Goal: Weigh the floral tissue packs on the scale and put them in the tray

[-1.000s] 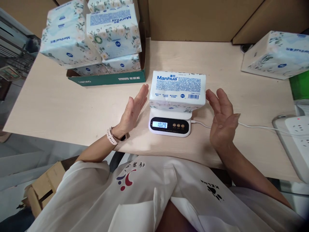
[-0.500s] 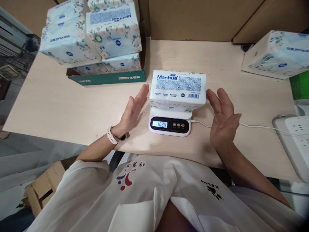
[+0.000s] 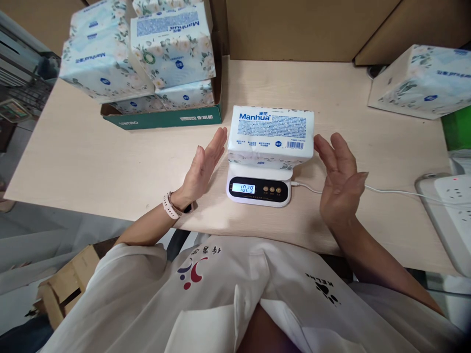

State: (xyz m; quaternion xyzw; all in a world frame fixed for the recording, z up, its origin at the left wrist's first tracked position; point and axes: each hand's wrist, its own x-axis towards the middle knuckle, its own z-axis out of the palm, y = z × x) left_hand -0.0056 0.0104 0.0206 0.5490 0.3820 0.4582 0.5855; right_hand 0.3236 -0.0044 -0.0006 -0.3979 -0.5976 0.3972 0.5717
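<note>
A Manhua tissue pack rests on a white digital scale, label side up. The scale's lit display reads 102.9. To the left of the pack my left hand is held upright with its fingers stretched out, near the pack's side and holding nothing. On the other side my right hand is open, palm turned toward the pack, with its fingertips close to the pack's right edge. Whether those fingertips touch it, I cannot tell. Much of the scale's platform is hidden under the pack.
At the back left, a green carton holds several stacked tissue packs. Another tissue pack stands at the far right. A white cable runs from the scale past my right hand toward a power strip. Cardboard lines the back.
</note>
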